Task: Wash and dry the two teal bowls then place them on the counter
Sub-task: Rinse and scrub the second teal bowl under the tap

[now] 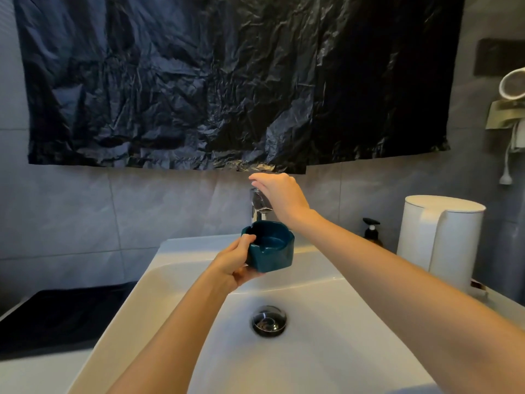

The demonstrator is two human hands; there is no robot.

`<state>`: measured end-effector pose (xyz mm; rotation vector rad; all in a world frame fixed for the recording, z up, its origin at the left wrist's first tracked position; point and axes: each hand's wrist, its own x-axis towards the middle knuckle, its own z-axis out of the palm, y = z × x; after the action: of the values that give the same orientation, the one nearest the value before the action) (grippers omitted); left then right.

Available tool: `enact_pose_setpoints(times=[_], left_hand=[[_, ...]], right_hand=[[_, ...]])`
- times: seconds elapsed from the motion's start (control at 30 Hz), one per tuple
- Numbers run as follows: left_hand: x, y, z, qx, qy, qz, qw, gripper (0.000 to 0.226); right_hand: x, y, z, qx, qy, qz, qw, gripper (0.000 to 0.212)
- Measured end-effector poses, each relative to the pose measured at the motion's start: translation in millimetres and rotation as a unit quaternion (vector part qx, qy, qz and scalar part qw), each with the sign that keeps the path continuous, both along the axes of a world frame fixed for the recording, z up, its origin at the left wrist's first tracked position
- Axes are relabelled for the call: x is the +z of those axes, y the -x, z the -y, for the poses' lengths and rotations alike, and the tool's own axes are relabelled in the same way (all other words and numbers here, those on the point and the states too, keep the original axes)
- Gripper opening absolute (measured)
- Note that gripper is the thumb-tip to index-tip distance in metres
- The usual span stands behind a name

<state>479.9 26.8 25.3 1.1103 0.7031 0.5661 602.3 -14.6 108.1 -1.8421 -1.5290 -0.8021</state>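
The left hand (233, 263) is clamped on a teal bowl (270, 245), thumb hooked over the near-left rim and fingers cupped beneath, holding it upright above the far part of the white sink (176, 285). The bowl is glossy glazed ceramic, thick-walled and squat, with faceted sides and notches cut into its rim. Just beyond it stands a chrome faucet (260, 204); the right hand (277, 191) rests over its top with fingers loosely spread, gripping nothing. The smooth basin has a round chrome drain (269, 320) near its middle. A crinkled black plastic sheet (227, 81) hangs on the far wall; a matte white cylindrical kettle (440, 240) stands at right.
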Motion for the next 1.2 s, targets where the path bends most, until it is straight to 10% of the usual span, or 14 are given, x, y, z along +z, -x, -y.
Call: enact_pose_setpoints(times=[0.77,1.0,1.1,1.2], left_hand=[[14.9,17.1,15.0,-0.025,-0.002,-0.008,1.0,0.015],[15.2,20.0,15.3,-0.033,0.0,-0.05,0.998,0.018],[15.8,21.7,14.1,-0.047,0.015,-0.079,0.996,0.024],[15.0,27.5,7.2,-0.066,0.043,-0.097,0.992,0.031]], right_hand=[[15.5,-5.1,-20.1,-0.038,-0.002,0.006,0.999,0.036],[-25.2,-8.6,27.1,0.029,-0.078,-0.243,0.966,0.036],[-47.4,-5.0,54.5,-0.013,0.126,-0.476,0.87,0.037],[-55.2,9.5,69.9,0.094,0.199,-0.733,0.643,0.042]])
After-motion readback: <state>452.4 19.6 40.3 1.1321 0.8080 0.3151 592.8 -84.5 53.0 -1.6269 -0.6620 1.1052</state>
